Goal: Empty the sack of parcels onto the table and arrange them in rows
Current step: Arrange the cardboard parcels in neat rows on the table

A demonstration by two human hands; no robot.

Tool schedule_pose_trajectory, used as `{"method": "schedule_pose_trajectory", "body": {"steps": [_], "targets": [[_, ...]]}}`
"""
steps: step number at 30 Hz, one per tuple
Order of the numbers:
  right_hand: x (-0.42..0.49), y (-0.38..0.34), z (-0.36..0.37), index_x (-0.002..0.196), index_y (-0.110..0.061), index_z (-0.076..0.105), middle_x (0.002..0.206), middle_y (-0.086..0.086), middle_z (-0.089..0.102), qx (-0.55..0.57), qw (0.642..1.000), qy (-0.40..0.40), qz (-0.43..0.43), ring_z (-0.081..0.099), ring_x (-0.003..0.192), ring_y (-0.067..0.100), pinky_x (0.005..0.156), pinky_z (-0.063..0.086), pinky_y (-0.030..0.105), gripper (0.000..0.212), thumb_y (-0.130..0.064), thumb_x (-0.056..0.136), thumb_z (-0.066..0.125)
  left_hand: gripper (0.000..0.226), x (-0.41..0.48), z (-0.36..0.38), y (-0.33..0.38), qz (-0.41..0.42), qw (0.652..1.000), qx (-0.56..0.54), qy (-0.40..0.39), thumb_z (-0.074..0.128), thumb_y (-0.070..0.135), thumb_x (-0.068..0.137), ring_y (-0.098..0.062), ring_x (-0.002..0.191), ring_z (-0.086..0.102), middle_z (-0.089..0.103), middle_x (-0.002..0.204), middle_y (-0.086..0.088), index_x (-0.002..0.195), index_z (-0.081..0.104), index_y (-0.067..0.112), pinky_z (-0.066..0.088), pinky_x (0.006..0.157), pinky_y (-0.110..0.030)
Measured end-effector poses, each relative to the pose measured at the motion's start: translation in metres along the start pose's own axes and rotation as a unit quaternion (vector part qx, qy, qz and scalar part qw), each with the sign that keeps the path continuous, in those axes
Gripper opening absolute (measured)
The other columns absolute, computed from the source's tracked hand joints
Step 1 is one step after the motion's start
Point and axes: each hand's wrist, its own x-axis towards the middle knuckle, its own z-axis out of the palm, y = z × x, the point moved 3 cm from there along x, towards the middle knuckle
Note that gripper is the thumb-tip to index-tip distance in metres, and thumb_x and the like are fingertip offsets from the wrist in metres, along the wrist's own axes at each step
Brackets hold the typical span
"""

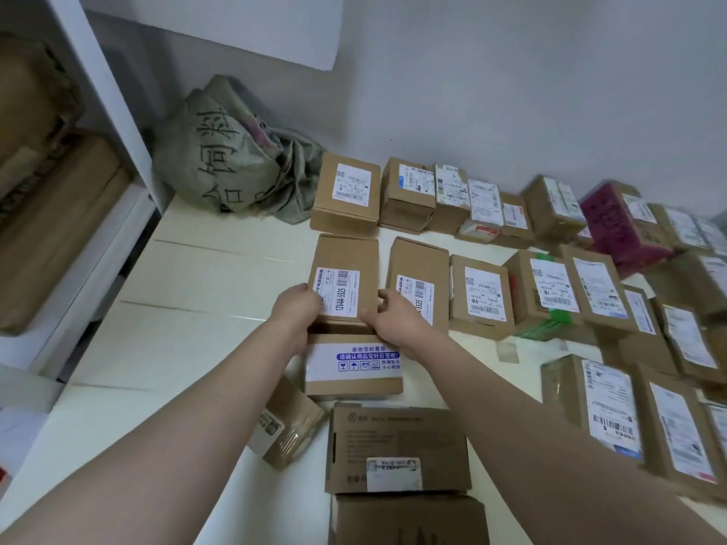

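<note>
Loose parcels [397, 446] lie on the table [189, 293] below the wrists. The left hand [295, 308] and right hand [389, 314] grip a labelled brown parcel [346, 261] by its sides. Beyond and rightward, boxes [409, 182] sit in rows. Far left slumps the crumpled grey-green sack [232, 159], contents hidden.

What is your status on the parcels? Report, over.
Left hand, right hand grip labelled parcel, second row's left end. Sack slumped in far corner. Unsorted boxes lie nearer.
</note>
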Motion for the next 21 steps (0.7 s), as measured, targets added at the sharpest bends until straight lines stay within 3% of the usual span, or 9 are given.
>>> {"method": "schedule_pose_trajectory", "body": {"steps": [3,5,7,11,14,16,18,19,21], "targets": [[-0.005,0.002,-0.004,0.143,-0.021,0.04,0.135,-0.001,0.057,-0.033,0.998,0.051,-0.02,0.057,0.084,0.01,0.063,0.049,0.018,0.047,-0.022,0.097,0.052,0.031,0.006,0.008,-0.004,0.03,0.999,-0.003,-0.011,0.042,-0.001,0.094,-0.024,0.093,0.06,0.066,0.1,0.002,0.105,0.058,0.023,0.05,0.077,-0.032],[-0.008,0.004,-0.013,0.143,-0.019,0.042,0.138,-0.001,0.054,-0.076,0.992,0.099,-0.033,0.057,0.09,0.012,0.065,0.046,0.017,0.047,-0.02,0.097,0.051,0.043,0.013,0.012,-0.005,0.039,0.998,0.053,-0.003,0.047,0.002,0.093,-0.026,0.109,0.057,0.063,0.118,-0.001,0.134,0.053,0.015,0.046,0.087,-0.033],[-0.012,0.009,-0.024,0.137,-0.02,0.049,0.131,-0.002,0.059,-0.1,0.985,0.13,-0.043,0.06,0.103,0.015,0.08,0.048,0.024,0.042,-0.021,0.095,0.052,0.059,0.017,0.014,-0.008,0.034,0.985,0.163,0.051,0.054,0.011,0.089,-0.03,0.127,0.046,0.048,0.142,-0.008,0.146,0.037,0.016,0.04,0.102,-0.035],[-0.025,0.036,-0.046,0.12,-0.022,0.062,0.116,-0.005,0.066,-0.126,0.983,0.131,-0.03,0.06,0.104,0.013,0.083,0.043,0.023,0.027,-0.021,0.094,0.054,0.073,-0.007,0.034,-0.004,0.05,0.935,0.339,0.093,0.068,0.033,0.077,-0.032,0.131,0.03,0.033,0.141,-0.013,0.141,0.033,0.029,0.029,0.11,-0.044],[-0.043,0.059,-0.061,0.109,-0.022,0.066,0.111,-0.002,0.067,-0.137,0.986,0.1,-0.005,0.062,0.101,0.016,0.088,0.05,0.03,0.019,-0.025,0.09,0.062,0.089,-0.028,0.059,-0.006,0.099,0.864,0.493,0.029,0.075,0.053,0.067,-0.032,0.142,0.01,0.02,0.151,-0.012,0.142,0.029,0.035,0.006,0.114,-0.061],[-0.06,0.074,-0.065,0.114,-0.02,0.063,0.114,0.0,0.065,-0.16,0.986,0.046,0.014,0.061,0.103,0.018,0.09,0.05,0.032,0.031,-0.031,0.086,0.07,0.098,-0.048,0.072,-0.01,0.124,0.792,0.596,-0.047,0.074,0.061,0.067,-0.034,0.146,-0.001,0.011,0.156,-0.012,0.147,0.023,0.036,0.0,0.11,-0.069],[-0.078,0.091,-0.063,0.134,-0.021,0.048,0.129,0.002,0.054,-0.218,0.974,-0.035,0.061,0.059,0.106,0.021,0.084,0.052,0.033,0.063,-0.039,0.08,0.075,0.108,-0.061,0.078,-0.021,0.118,0.727,0.671,-0.078,0.077,0.055,0.068,-0.036,0.146,-0.007,0.002,0.158,-0.011,0.152,0.012,0.032,0.005,0.105,-0.077],[-0.086,0.1,-0.061,0.143,-0.023,0.035,0.135,0.004,0.046,-0.247,0.961,-0.073,0.096,0.058,0.107,0.024,0.079,0.055,0.035,0.079,-0.041,0.078,0.076,0.11,-0.066,0.079,-0.028,0.107,0.71,0.692,-0.075,0.079,0.044,0.07,-0.037,0.146,-0.008,0.0,0.158,-0.012,0.153,0.006,0.031,0.009,0.102,-0.079],[-0.098,0.116,-0.055,0.15,-0.026,0.013,0.138,0.009,0.041,-0.226,0.955,-0.119,0.153,0.057,0.109,0.031,0.075,0.059,0.042,0.098,-0.036,0.077,0.078,0.108,-0.072,0.076,-0.04,0.096,0.707,0.698,-0.059,0.074,0.018,0.076,-0.037,0.145,-0.008,-0.001,0.157,-0.011,0.153,0.0,0.033,0.018,0.099,-0.079]]}}
